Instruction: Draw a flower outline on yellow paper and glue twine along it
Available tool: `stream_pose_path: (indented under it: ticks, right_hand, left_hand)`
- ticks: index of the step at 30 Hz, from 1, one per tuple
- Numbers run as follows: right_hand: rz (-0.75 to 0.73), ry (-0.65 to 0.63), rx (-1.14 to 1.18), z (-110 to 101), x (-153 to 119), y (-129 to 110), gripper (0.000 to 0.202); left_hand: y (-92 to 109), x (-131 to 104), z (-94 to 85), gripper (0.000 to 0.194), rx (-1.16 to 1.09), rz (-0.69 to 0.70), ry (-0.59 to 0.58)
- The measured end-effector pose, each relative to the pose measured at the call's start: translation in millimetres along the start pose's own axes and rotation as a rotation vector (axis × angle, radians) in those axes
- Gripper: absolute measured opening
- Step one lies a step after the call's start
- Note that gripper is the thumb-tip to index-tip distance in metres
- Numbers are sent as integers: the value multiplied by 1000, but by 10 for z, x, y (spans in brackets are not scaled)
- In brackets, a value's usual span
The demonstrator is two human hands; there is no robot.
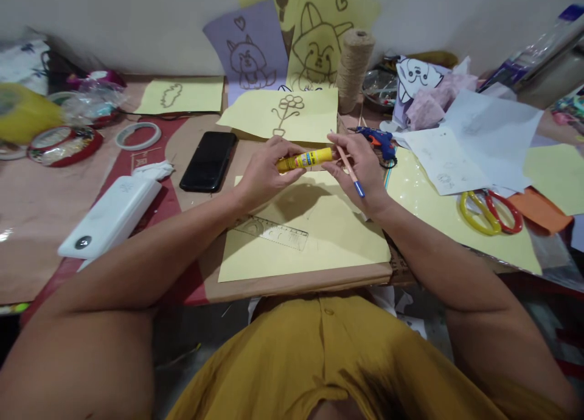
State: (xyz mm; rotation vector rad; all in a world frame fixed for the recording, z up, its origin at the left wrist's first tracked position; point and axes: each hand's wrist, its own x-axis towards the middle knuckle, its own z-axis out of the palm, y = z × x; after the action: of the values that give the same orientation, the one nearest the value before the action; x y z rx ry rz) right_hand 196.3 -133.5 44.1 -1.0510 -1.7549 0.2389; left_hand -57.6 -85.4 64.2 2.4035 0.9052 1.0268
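My left hand (pixel 264 172) is closed round a yellow glue stick (pixel 303 159), held level above the table. Close to its right end is my right hand (pixel 360 168), with a pencil (pixel 349 165) with a blue end held between its fingers. Whether the right fingertips touch the glue stick, I cannot tell. Under both hands lies a yellow sheet of paper (pixel 337 244), with a clear ruler (pixel 274 231) on its left part. Just beyond the hands, another yellow sheet (pixel 246 113) carries a brown drawing of a potted flower.
Left of my hands are a black phone (pixel 208 161), a white power bank (pixel 109 216) and a tape roll (pixel 138 135). At right lie a blue glue gun (pixel 381 141), scissors (pixel 490 212) and loose papers (pixel 493 134). A twine spool (pixel 354 70) stands near the wall beside animal drawings (pixel 249 55).
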Motion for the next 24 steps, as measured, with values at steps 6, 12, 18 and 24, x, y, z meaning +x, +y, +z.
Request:
stream_pose_path:
  ticks: [6,12,18,24]
  right_hand:
    - [143,-84,0,-5,-30,-162,43]
    - [218,-184,93,109,-68,-158,20]
    - [129,-166,40,67,-95,-41,21]
    - [153,-169,33,14,-89,-72,24]
  left_hand:
    - [-74,28,79,51,-463,-192,138]
    - [-79,15,192,52,-661,-229,91]
    - [-160,29,169,38,-508,-200,89]
    - [-290,18,235,37,-481,-215,84]
